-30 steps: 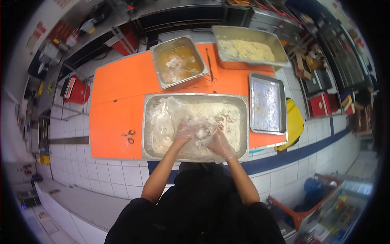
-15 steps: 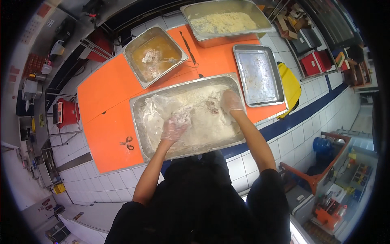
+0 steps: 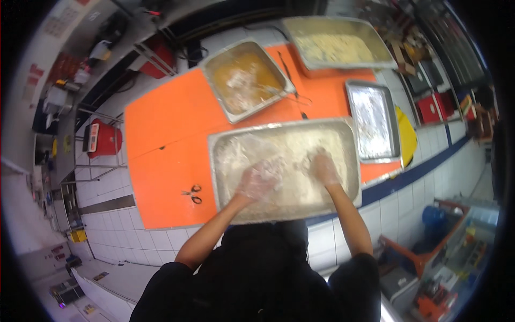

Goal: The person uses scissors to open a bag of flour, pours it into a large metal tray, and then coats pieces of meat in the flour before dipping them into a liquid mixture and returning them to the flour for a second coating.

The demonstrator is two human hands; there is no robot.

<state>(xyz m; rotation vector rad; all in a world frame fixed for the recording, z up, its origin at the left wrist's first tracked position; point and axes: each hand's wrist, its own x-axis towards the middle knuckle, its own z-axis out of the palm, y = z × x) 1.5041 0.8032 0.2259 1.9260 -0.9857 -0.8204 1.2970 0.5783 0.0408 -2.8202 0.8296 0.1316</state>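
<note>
Both gloved hands are down in the large rectangular steel pan of white floury mix (image 3: 289, 145) at the near edge of the orange table (image 3: 166, 139). The left hand (image 3: 256, 182) is cupped loosely around a floury clump; the right hand (image 3: 324, 167) is curled into the mix, and whether its grip has hold of anything cannot be told. Black-handled scissors (image 3: 192, 194) lie left of the pan. Behind it sit a steel pan of orange-brown marinade (image 3: 244, 79), a steel pan of pale crumb (image 3: 335, 45) and a foil-lined tray (image 3: 373, 119).

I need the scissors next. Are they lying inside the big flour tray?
No, the scissors lie on the orange table, left of the flour tray.
</note>
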